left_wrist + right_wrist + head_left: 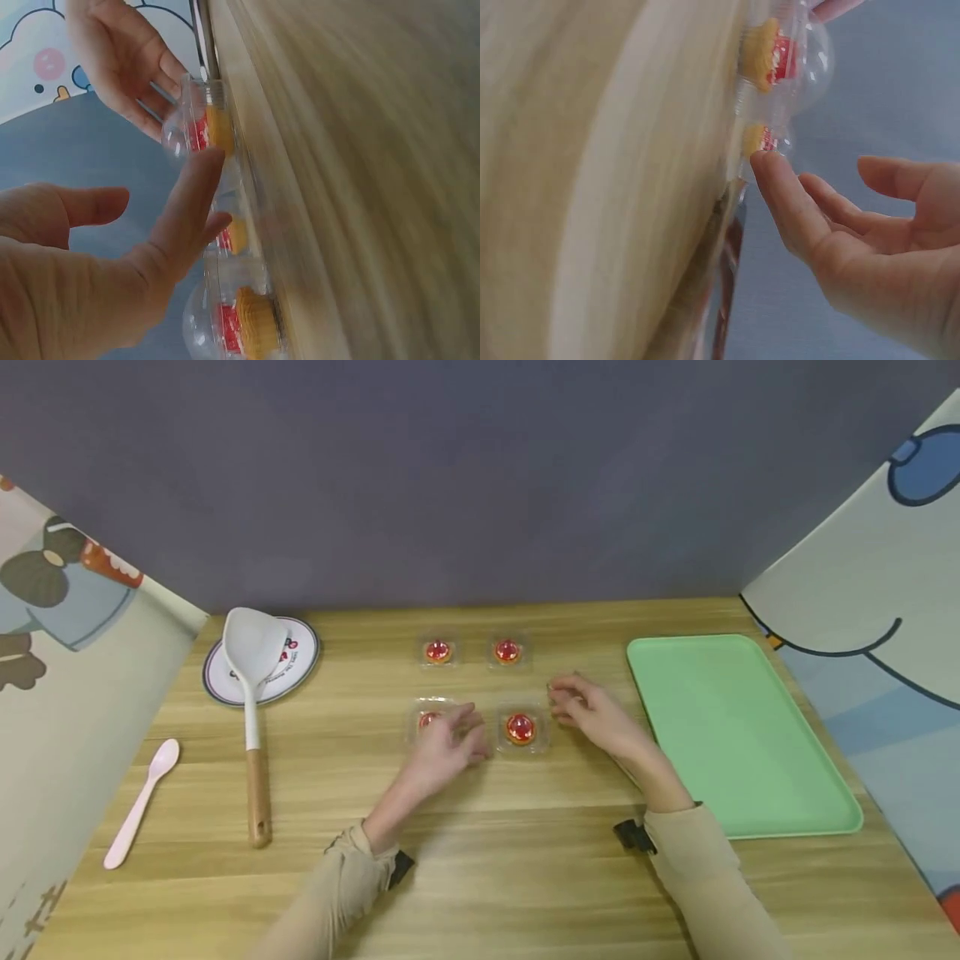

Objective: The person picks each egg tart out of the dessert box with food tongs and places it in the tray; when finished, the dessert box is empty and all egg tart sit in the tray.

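Note:
Several red-topped tarts in clear domed plastic packs sit on the wooden table in two rows. My left hand (444,750) is over the front left tart pack (429,718) and partly hides it. Its fingers are loosely bent with nothing between them. Just right of the front right tart pack (520,728) is my right hand (600,718), also holding nothing, its fingers relaxed. In the right wrist view the thumb stands apart from the fingers (787,202). Two more packs, the back left tart (438,651) and back right tart (507,650), lie farther off.
On the right lies a green tray (742,743). A white spatula-like utensil with a wooden handle (258,793) rests across a round patterned plate (300,664) at the back left. A pink spoon (142,802) lies at the far left. Printed panels and a grey wall surround the table.

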Tool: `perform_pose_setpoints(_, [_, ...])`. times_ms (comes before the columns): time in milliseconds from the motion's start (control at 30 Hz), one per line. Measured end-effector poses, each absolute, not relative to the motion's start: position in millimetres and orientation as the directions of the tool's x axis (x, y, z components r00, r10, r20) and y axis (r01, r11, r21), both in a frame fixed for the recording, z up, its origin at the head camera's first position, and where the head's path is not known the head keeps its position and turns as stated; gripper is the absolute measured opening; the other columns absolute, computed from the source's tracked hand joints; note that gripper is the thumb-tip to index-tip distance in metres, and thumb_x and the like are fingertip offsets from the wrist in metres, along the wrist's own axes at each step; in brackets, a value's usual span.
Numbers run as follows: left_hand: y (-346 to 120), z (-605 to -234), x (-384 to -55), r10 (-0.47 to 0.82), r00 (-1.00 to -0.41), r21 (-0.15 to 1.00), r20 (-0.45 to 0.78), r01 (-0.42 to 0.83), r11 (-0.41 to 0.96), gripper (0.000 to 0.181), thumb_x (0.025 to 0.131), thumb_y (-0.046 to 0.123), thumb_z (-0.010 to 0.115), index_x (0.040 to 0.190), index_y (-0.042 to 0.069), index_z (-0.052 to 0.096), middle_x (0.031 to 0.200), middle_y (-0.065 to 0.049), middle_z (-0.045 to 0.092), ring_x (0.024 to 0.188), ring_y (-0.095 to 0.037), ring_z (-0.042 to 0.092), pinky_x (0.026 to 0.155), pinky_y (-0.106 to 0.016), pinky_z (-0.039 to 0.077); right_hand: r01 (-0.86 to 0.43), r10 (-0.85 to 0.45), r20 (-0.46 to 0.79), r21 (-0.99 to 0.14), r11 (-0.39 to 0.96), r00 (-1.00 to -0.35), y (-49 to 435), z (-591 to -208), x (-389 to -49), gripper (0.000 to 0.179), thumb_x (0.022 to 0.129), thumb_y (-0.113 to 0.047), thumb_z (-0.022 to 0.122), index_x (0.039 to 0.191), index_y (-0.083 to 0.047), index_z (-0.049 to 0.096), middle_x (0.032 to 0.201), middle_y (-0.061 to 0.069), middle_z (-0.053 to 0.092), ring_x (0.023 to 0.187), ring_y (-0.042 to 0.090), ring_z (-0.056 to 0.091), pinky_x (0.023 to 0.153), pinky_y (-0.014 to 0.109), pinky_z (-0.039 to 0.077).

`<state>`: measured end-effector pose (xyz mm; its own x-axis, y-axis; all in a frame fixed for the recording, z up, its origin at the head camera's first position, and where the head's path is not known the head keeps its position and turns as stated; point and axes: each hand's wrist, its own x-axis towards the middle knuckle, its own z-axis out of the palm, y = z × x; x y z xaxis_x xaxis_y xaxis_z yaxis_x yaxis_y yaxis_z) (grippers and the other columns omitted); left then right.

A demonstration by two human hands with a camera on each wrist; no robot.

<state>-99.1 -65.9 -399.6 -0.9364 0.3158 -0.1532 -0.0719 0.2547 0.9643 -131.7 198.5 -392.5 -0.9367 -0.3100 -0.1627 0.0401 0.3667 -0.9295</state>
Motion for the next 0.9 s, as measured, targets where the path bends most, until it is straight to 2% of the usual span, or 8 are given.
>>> perform_pose_setpoints(233, [-59.1,-403.5,-102.2,0.351,-0.915,0.962,-0.199,-0.113,0.250,0.061,0.105,-0.007,0.058,0.159,-0.015,0.031,0.146,-0.035,0.056,0.098,-0.039,0.076,0.087,-0.033,0.066,0.101,-0.328,-0.206,-0.945,0.310,-0.922,196.5,-398.3,-129.5,0.044,0.114,0.001,0.043,0.153,0.020,0.035,0.143,0.040,0.049,0.128,0.052,0.058,0.104,0.040,0.060])
perform_pose_setpoints(433, [-56.0,-407.0,-104.6,0.396,-0.890,0.960,-0.225,-0.133,0.247,0.064,0.102,-0.007,0.064,0.157,-0.017,0.032,0.145,-0.036,0.056,0.099,-0.036,0.076,0.087,-0.031,0.066,0.113,-0.342,-0.213,-0.951,0.289,-0.915,195.6,-399.6,-129.5,0.044,0.111,0.006,0.047,0.151,0.022,0.036,0.144,0.040,0.049,0.127,0.051,0.058,0.100,0.036,0.062])
perform_pose_setpoints(567, [-54.7,-409.2,-105.7,0.411,-0.888,0.952,-0.207,-0.086,0.295,0.060,0.102,-0.004,0.066,0.154,-0.016,0.039,0.142,-0.036,0.059,0.099,-0.034,0.077,0.085,-0.030,0.067,0.112,-0.340,-0.218,-0.946,0.304,-0.915,194.6,-400.9,-130.4,0.043,0.110,0.007,0.049,0.150,0.021,0.040,0.144,0.040,0.051,0.128,0.050,0.058,0.100,0.036,0.062])
perform_pose_setpoints(767, [-56.8,-408.8,-106.5,0.408,-0.905,0.908,-0.124,0.062,0.415,0.052,0.100,0.003,0.072,0.146,-0.015,0.053,0.136,-0.032,0.066,0.107,-0.040,0.075,0.089,-0.037,0.066,0.086,-0.364,-0.202,-0.947,0.310,-0.909,192.0,-401.6,-131.2,0.042,0.109,0.009,0.048,0.148,0.022,0.041,0.144,0.042,0.051,0.130,0.053,0.057,0.103,0.041,0.061])
perform_pose_setpoints(900, [-58.1,-409.4,-106.7,0.401,-0.908,0.903,-0.120,0.067,0.424,0.054,0.097,0.002,0.076,0.144,-0.013,0.055,0.136,-0.030,0.066,0.108,-0.040,0.074,0.090,-0.037,0.066,0.085,-0.388,-0.202,-0.951,0.297,-0.899,191.0,-403.2,-131.3,0.044,0.106,0.011,0.049,0.148,0.023,0.039,0.143,0.043,0.050,0.129,0.054,0.058,0.104,0.042,0.060])
